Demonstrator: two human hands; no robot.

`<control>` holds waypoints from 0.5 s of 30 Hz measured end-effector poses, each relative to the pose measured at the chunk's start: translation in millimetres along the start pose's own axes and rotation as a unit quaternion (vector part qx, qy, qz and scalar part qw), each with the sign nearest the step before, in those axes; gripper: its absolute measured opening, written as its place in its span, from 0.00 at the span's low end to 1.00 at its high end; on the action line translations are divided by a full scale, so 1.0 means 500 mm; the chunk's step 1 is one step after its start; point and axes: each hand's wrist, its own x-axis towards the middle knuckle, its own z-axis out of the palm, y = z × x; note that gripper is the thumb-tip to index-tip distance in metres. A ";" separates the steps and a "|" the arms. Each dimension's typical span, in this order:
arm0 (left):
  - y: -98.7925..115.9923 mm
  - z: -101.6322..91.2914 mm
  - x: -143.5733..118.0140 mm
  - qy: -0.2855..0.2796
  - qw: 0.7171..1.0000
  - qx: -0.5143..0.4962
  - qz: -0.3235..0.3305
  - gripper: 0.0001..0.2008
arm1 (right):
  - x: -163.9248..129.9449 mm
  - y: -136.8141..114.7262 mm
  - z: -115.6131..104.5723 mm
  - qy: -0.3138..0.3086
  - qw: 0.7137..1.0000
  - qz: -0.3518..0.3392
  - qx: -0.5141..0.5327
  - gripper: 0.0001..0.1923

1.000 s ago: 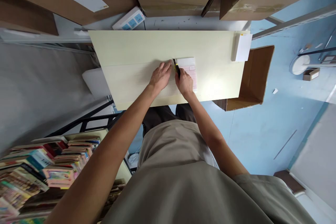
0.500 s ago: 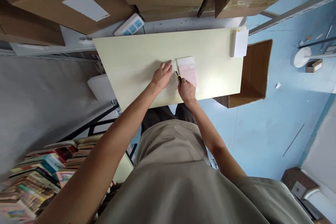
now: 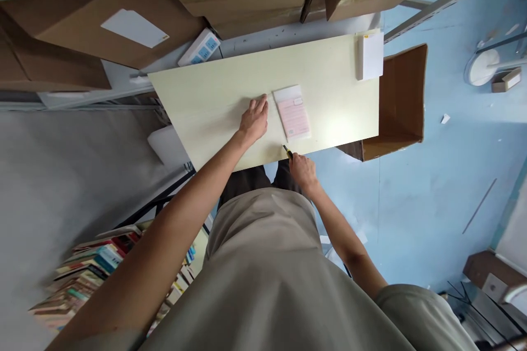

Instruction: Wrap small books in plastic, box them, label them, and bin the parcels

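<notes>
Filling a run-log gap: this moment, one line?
left hand: on pale board, left of pink slip | right hand: holds cutter at board's near edge | slip: flat, untouched | white box: board's right end

- Utility knife (image 3: 287, 152), slim, black and yellow: gripped in the right hand (image 3: 303, 170) at the board's near edge, its tip slanting forward and left, just short of the packet's near end. Whether the tip touches the board cannot be told.
- Flat packet (image 3: 292, 113), oblong and pale pink with lines of print — a plain white band across its far end, a small white box below it. It lies flat, slightly askew, on the cream board (image 3: 214, 85).
</notes>
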 end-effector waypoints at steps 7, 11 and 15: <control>0.038 0.027 -0.026 0.055 0.990 -0.119 -0.043 0.36 | -0.054 0.039 -0.051 0.077 0.993 -0.023 0.083 0.16; 0.100 -0.026 -0.057 0.120 0.968 -0.205 -0.082 0.27 | -0.053 0.060 -0.161 0.197 0.939 -0.127 0.253 0.22; 0.213 -0.143 -0.087 0.249 0.918 -0.309 0.015 0.21 | -0.051 0.033 -0.329 0.345 0.847 -0.246 0.320 0.30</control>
